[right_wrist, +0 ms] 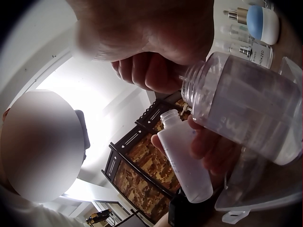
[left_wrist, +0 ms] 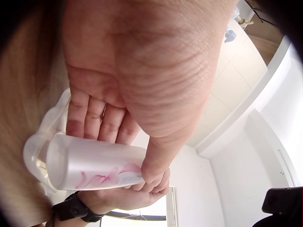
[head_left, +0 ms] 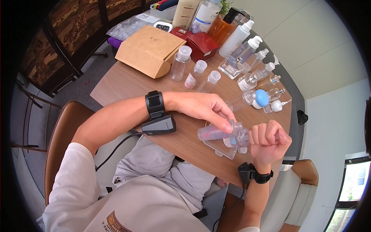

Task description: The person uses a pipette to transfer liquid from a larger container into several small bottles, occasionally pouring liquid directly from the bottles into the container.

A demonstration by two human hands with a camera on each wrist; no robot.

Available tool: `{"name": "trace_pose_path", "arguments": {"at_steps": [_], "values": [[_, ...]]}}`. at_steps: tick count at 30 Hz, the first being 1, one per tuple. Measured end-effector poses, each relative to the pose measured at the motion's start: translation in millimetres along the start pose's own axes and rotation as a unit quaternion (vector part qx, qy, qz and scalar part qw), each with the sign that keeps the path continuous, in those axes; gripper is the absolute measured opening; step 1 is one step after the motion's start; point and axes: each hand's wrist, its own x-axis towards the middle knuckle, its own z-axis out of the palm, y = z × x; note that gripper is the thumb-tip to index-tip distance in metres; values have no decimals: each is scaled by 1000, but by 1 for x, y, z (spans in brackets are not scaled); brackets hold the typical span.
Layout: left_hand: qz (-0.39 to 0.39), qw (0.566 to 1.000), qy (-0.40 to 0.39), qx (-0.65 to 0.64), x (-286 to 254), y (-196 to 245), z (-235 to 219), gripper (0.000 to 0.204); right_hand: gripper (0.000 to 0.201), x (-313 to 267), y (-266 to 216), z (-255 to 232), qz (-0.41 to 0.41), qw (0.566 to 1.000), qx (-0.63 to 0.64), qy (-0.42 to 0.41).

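My left hand (head_left: 205,108) pinches a frosted bottle with pink flowers (left_wrist: 94,163) between thumb and fingers. That bottle is uncapped and tilted, its threaded mouth facing my right hand. My right hand (head_left: 269,141) is curled into a fist round a thin clear tube-like thing, mostly hidden by the fingers. In the right wrist view this thing runs from the fist to the threaded neck of a larger clear bottle (right_wrist: 255,104) holding liquid. A clear plastic tray (head_left: 216,149) lies under the bottles. Near its right edge is a small clear cap (head_left: 242,150).
Three capped clear bottles, including a tall one (head_left: 179,63), stand beyond my left hand. Behind them are a cardboard box (head_left: 145,48) and red boxes (head_left: 201,45). Several pump and spray bottles line the far right edge, near a blue-topped container (head_left: 261,98).
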Motion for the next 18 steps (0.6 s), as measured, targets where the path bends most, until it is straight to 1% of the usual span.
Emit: {"name": "trace_pose_path", "arguments": {"at_steps": [5,11,14,15,17,18], "values": [[-3,1000,0,-5,0,0,0,40,44,0,0,1,-4,1000,-4,0],[-5,1000,0,3,-1,1,0,42,42,0,-13,-1,-12,998,62,14],[0,1000,-3,6,0,2,0,42,37,1,-23,-5,-62,991,113,24],[-1,1000,-4,6,0,2,0,42,37,2,-25,-8,-62,991,113,25],[-3,1000,-1,-2,0,1,0,42,36,2,-29,-12,-100,979,174,41],[-4,1000,-3,-2,0,1,1,42,35,5,-31,-12,-114,977,177,31]]}}
